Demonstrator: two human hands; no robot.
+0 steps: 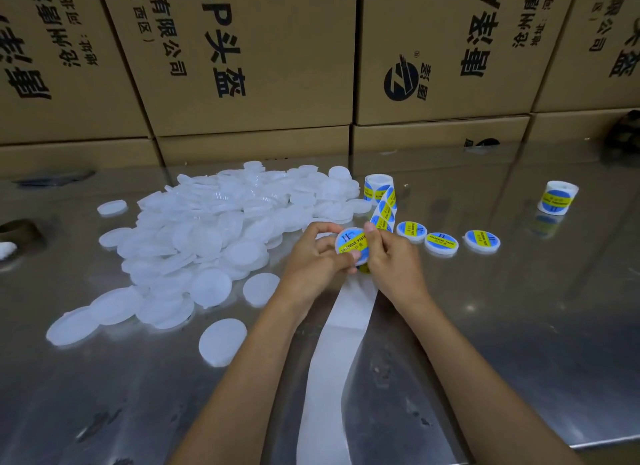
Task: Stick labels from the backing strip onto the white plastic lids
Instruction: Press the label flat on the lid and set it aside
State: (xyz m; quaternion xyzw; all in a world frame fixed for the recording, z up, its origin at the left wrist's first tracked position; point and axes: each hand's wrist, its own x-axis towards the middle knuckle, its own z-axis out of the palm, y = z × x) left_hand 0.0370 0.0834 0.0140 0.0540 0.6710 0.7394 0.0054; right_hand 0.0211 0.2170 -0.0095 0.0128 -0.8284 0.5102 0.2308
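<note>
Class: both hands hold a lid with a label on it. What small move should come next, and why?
Probably set the labelled lid down beside the three finished lids on the right: the label already covers its face, both the left hand and right hand grip it, and the unlabelled pile waits.

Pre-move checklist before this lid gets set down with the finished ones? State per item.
1. Lid held: left hand and right hand both grip the lid above the table. Ok.
2. Label on lid: blue and yellow label covers its face. Ok.
3. Label pressed flat at the edges: fingers cover part of the rim. Cannot tell.
4. Drop spot: three labelled lids lie in a row to the right, bare steel table around them. Ok.
5. Label supply: the strip from the roll shows more labels. Ok.
6. Blank lids: big pile on the left. Ok.
</note>
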